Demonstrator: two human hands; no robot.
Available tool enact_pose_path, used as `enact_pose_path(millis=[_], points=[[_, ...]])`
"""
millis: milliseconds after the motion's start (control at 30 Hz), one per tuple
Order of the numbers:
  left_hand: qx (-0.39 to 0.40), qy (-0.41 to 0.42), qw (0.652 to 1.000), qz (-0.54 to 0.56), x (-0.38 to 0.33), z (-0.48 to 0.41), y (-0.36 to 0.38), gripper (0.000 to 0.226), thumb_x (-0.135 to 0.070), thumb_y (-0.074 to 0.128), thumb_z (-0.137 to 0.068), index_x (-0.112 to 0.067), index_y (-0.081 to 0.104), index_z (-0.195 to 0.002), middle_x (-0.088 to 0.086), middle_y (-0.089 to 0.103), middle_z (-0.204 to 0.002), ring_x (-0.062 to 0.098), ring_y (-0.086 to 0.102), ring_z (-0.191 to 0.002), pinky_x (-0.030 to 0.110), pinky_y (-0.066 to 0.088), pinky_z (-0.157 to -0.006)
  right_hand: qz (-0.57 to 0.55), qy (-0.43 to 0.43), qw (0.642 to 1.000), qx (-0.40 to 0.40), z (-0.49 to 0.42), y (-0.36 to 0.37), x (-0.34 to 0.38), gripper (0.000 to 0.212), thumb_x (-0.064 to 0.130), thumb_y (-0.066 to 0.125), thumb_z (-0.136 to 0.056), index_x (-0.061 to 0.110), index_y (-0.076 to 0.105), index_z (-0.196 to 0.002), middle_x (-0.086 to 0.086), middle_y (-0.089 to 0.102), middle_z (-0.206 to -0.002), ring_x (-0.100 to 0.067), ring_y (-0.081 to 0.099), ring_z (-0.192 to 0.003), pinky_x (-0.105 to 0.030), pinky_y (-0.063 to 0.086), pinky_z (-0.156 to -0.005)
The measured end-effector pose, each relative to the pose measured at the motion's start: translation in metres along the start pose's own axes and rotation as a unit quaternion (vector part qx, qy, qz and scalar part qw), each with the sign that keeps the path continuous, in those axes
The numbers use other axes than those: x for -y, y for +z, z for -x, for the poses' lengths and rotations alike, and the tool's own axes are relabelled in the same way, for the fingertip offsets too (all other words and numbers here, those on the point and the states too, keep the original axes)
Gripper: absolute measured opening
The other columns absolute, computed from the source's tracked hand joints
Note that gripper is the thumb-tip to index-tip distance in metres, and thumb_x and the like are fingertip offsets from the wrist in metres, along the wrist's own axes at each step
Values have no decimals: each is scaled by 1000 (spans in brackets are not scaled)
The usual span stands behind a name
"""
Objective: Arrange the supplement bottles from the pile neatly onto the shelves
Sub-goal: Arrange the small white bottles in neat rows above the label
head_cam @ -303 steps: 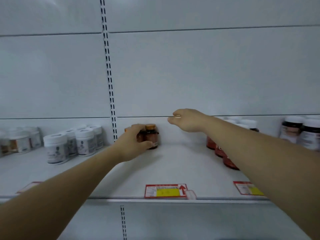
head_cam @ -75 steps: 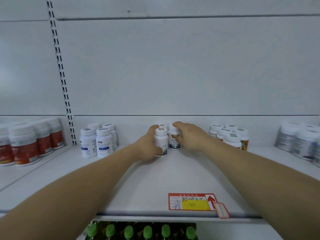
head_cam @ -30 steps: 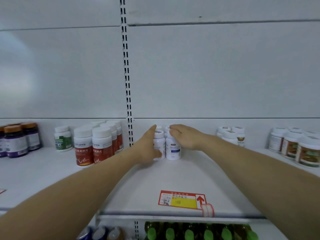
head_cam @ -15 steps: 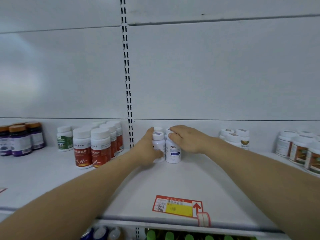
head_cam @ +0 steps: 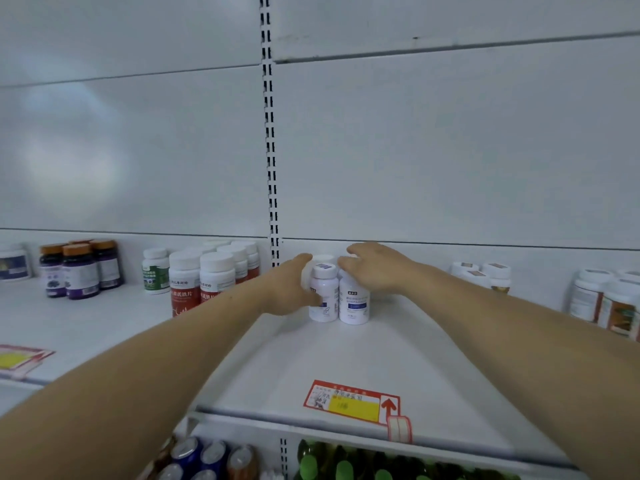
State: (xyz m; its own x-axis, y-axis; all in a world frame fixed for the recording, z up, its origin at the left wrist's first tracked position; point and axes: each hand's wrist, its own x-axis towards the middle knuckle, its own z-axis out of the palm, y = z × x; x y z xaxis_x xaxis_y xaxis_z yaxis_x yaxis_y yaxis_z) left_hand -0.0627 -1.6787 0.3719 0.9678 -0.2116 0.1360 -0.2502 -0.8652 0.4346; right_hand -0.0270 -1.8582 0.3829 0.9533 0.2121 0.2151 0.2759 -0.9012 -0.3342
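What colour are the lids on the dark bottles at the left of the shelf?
Orange-brown; the lids show plainly in the head view.
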Motion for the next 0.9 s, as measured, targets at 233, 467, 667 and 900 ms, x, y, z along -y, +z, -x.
enact_pose_path(millis=[233,467,667,900], points=[[-91,47,988,-117,26,38,-42,66,-37,62,-88,-26,31,-145,-6,32,-152,15,34,-135,24,27,-105,14,-45,998,-34,0,-2,47,60,54,35,-97,23,32,-147,-3,29,-155,-22,29,-140,-36,27,-108],[-142,31,984,-105,107,53,-84,74,-37,64,-86,-25,25,-148,-3,14,-159,14,10,-146,31,14,-115,26,-80,996,-24,-21,30,120,63,54,33,-98,19,27,-150,-5,25,-157,-24,26,-142,-34,24,-111],[-82,-4,995,55,181,37,-102,94,-40,75,-75,-27,19,-149,-7,25,-154,20,30,-139,39,33,-111,-46,-25,998,-21,-42,56,171,60,54,30,-98,21,33,-148,-1,29,-156,-20,28,-141,-34,23,-113],[46,15,970,238,194,16,-97,100,-20,74,-78,-37,6,-149,-6,36,-144,20,47,-124,38,44,-100,-91,15,996,-12,-46,68,194,28,38,34,-99,30,58,-86,3,55,-116,-16,49,-104,-29,37,-89]])
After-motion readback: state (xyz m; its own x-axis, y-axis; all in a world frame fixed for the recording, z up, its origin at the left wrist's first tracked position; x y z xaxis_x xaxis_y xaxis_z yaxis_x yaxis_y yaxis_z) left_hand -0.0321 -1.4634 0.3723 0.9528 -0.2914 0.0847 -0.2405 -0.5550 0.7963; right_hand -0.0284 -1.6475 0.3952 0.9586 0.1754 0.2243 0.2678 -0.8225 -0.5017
